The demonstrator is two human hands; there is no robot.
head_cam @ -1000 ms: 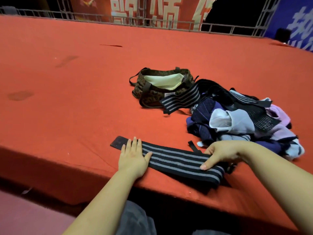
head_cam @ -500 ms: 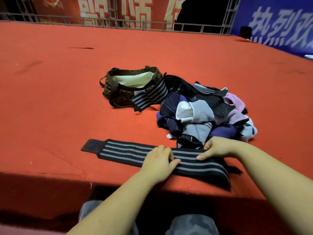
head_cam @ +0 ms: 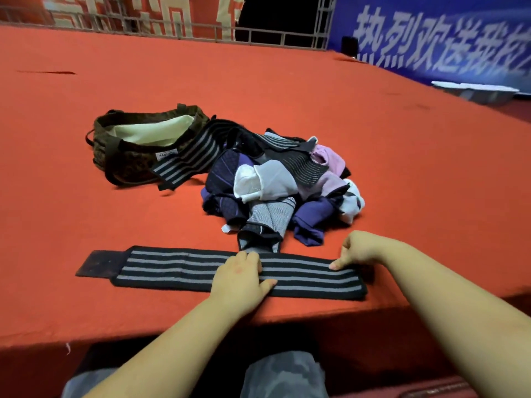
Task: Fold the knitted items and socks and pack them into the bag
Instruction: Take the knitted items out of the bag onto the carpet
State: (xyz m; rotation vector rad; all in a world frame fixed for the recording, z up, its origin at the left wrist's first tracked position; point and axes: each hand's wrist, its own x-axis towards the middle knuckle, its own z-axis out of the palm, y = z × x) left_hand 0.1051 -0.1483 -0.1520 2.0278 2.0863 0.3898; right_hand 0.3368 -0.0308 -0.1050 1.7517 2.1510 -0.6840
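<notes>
While the long black knitted band with grey stripes (head_cam: 201, 268) lies flat along the near edge of the red-covered table (head_cam: 287, 90), both hands press on it. The left hand (head_cam: 241, 278) rests palm down on the middle of the band, fingers loosely curled and grasping nothing. The right hand (head_cam: 355, 251) sits at the band's right end, its fingers curled under and one fingertip pushing down on the fabric; that grip is not closed around anything either. At the band's left end a plain dark tab lies flat on the cloth.

Just behind the band, touching its far edge, begins a loose heap of knitted items and socks (head_cam: 281, 185) (navy, purple, white, pink and grey-ribbed pieces, all tangled). Farther behind the band and to the left of the heap stands the brown patterned fabric bag with a cream lining (head_cam: 126, 156), its mouth open. A second black and grey striped band (head_cam: 189, 156) drapes from the heap over the bag's right side. Well beyond the band, at the table's far edge, run a metal railing (head_cam: 201, 30) and a blue banner with white lettering (head_cam: 445, 38).
</notes>
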